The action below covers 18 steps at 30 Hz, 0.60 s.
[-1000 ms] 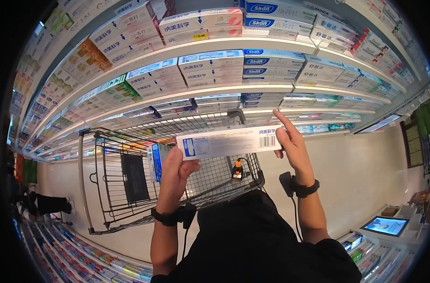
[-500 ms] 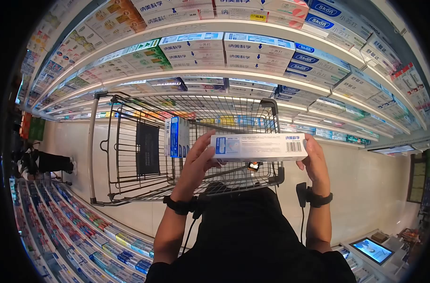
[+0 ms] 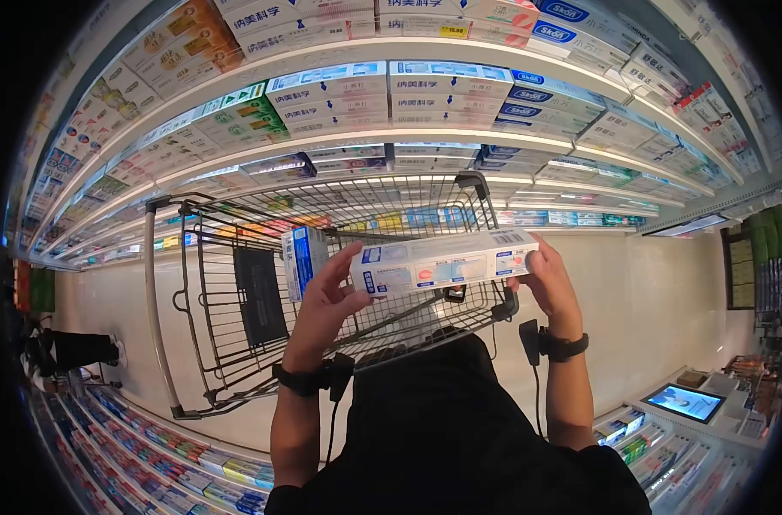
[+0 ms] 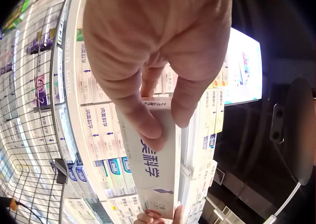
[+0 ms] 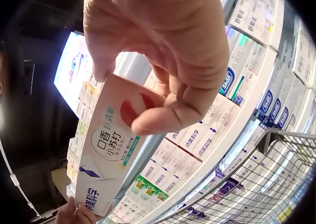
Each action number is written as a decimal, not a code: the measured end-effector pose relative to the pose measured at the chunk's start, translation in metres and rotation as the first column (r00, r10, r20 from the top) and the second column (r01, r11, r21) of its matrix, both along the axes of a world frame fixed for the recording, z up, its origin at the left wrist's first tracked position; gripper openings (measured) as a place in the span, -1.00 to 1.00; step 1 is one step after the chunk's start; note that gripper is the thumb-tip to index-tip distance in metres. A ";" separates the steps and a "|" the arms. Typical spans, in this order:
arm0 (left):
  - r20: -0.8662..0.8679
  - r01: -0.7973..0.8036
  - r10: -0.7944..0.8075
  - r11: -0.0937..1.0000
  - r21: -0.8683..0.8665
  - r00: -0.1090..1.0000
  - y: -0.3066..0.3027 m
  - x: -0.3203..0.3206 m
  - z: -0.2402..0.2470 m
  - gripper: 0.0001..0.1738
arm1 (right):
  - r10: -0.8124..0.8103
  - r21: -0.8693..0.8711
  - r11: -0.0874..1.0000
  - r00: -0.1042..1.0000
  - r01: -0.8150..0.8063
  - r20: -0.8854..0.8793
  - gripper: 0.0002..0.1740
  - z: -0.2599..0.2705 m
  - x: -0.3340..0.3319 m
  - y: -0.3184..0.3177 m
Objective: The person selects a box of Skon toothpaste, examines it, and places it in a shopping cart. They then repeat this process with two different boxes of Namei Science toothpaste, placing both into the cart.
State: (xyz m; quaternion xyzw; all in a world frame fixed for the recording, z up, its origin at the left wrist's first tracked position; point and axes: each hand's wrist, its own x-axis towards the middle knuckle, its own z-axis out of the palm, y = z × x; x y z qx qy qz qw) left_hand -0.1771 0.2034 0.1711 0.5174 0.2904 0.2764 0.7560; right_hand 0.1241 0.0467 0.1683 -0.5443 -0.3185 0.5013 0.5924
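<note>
Rotated box [image 3: 442, 264], probably toothpaste, between left hand [image 3: 322, 305], right hand [image 3: 550, 287].

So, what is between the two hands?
A long toothpaste box: the left hand grips one end, the right hand the other, clearest in the head view.

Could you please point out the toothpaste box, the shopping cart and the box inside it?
Long white toothpaste box [image 3: 442, 264]: head view, middle of its face.
Black wire shopping cart [image 3: 258, 296]: head view, black flap.
Blue-and-white box in cart [image 3: 301, 257]: head view, blue side.
</note>
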 end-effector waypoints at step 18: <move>0.069 0.162 -0.147 0.938 -0.306 0.987 0.010 -0.015 -0.035 -0.43 | -0.230 0.350 0.901 0.966 0.257 -0.117 -0.38 0.023 -0.058 0.043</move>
